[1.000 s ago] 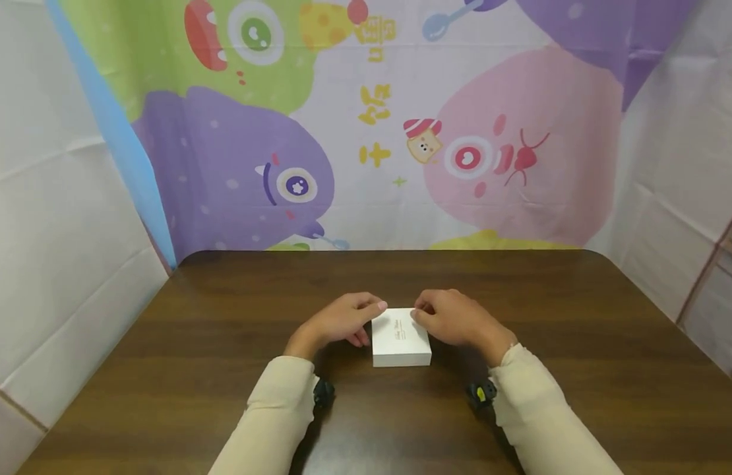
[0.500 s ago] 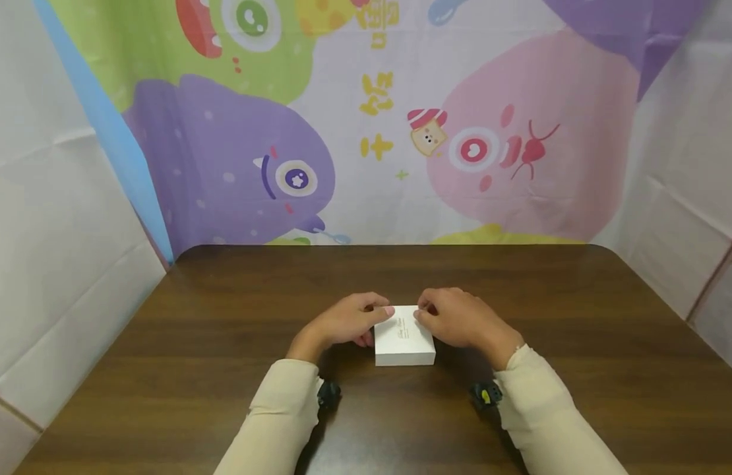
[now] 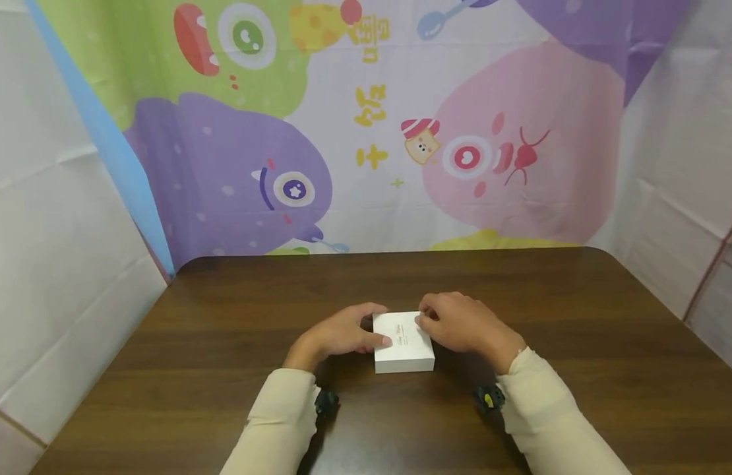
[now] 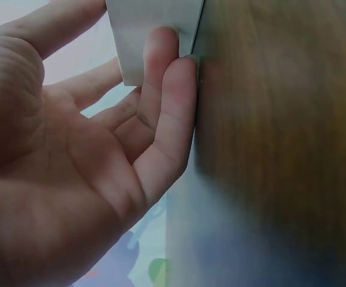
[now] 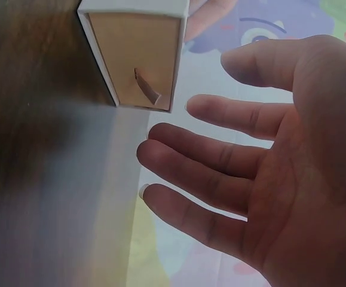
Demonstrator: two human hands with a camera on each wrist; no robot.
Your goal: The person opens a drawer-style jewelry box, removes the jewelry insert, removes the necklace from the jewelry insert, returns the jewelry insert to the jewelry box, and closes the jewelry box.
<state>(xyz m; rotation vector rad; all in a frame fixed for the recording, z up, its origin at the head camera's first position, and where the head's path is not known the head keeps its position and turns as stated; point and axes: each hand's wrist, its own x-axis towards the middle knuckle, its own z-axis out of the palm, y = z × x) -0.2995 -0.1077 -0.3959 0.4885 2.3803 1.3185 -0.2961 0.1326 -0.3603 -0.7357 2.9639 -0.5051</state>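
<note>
A flat white drawer-style gift box (image 3: 410, 353) with small printed lettering on top lies on the table. My left hand (image 3: 339, 332) grips its left side, thumb on the lid and fingers against the side wall. The left wrist view shows two fingertips (image 4: 162, 45) pressed on that wall. Beside the far right corner is my right hand (image 3: 465, 323). In the right wrist view its fingers are loosely bent, apart from the box, with nothing between them. That end shows a tan drawer front (image 5: 122, 48) with a short ribbon tab (image 5: 147, 89) sticking out.
The dark brown wooden table (image 3: 241, 310) extends around the box on all sides. A cartoon-printed cloth (image 3: 366, 218) hangs behind its far edge, with pale cloth walls (image 3: 63, 237) at both sides.
My left thumb has moved from the far left corner of the box nearer to me along its top. The right hand has stayed about the same place. The head view has shifted slightly.
</note>
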